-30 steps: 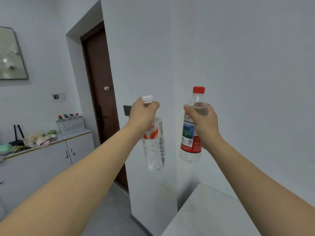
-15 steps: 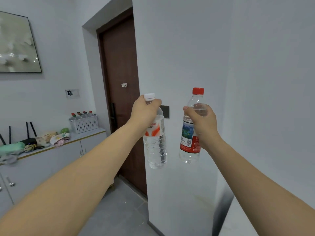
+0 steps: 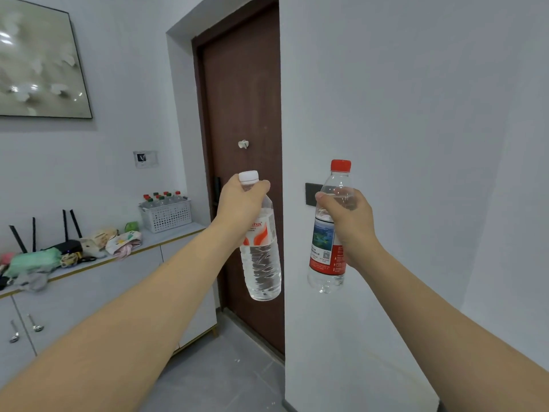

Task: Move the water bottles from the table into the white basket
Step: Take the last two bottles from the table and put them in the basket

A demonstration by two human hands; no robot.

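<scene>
Clear plastic water bottle with a white cap (image 3: pixel 261 257) hangs from the left hand (image 3: pixel 240 203), whose fingers curl round its neck; the right hand (image 3: pixel 347 224) grips a clear red-capped bottle with a red label (image 3: pixel 326 257) round its shoulder. Both are held up in the air, side by side and apart. Far left, a white perforated plastic basket (image 3: pixel 166 217) holding several bottles sits on the grey cabinet surface (image 3: pixel 89 263), beside a brown door (image 3: pixel 243 99).

We saw both bare forearms stretched forward at chest height, roughly parallel. The left hand (image 3: pixel 240 203) was raised, fingers curled tight over what it gripped, knuckles toward us. The right hand (image 3: pixel 349 221) sat slightly lower, thumb wrapped around front; its fingers, hidden behind, presumably curled too. Wrists looked straight.
</scene>
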